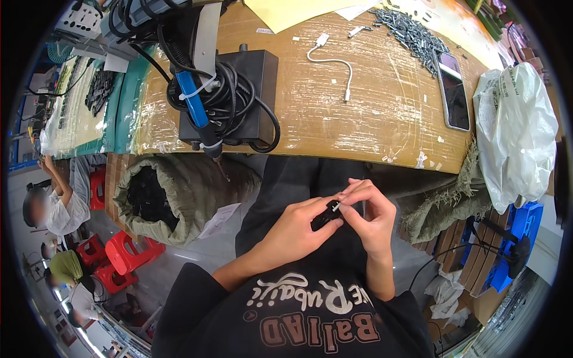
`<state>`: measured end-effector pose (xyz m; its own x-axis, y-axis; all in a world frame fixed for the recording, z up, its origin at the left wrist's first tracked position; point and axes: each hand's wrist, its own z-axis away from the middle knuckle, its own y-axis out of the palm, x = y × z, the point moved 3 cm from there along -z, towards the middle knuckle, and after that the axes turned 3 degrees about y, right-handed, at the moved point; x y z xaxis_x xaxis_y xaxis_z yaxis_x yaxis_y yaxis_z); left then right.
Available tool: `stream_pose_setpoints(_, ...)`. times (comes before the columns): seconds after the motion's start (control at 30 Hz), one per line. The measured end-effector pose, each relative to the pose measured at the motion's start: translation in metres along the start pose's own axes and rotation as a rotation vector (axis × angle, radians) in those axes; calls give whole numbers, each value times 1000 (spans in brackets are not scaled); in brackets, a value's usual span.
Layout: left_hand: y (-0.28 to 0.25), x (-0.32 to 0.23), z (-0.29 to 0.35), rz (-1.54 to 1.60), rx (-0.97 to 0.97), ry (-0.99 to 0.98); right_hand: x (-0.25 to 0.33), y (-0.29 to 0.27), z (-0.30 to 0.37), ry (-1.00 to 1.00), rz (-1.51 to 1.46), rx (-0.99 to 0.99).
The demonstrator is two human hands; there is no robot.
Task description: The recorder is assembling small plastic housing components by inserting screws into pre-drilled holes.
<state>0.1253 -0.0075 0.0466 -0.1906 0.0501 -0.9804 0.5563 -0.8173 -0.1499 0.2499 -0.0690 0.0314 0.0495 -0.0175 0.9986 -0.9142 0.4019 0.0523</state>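
Over my lap, my left hand (293, 231) is closed around a small black part (322, 219), most of it covered by my fingers. A small pale piece (335, 207) sticks out at the part's upper edge. The thumb and fingers of my right hand (371, 218) pinch together at that piece, touching it. Whether the pale piece is fixed to the black part cannot be made out. Both hands are in front of the table's near edge.
On the table (334, 131) lie a short white cable (334, 60), a pile of small metal parts (412, 36) and a phone (452, 89). A blue electric screwdriver (192, 98) hangs by a black box. An open sack (179, 197) of black parts stands left, a white plastic bag (516, 131) right.
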Motion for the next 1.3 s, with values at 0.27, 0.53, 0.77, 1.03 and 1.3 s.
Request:
stream_pose_setpoints(0.27,-3,2,0,-59,37,9,4,1,0,-11,44,18)
stream_pose_setpoints(0.53,-1,6,1,-96,55,1,9,-1,2,-121,203,70)
stream_pose_setpoints(0.77,-3,5,0,-221,121,-42,5,-1,3,-76,232,109)
stream_pose_setpoints(1.03,3,48,11,295,210,-121,1,12,3,-143,594,254)
stream_pose_setpoints(1.3,-15,91,42,1333,351,-365,-22,42,0,-63,160,470)
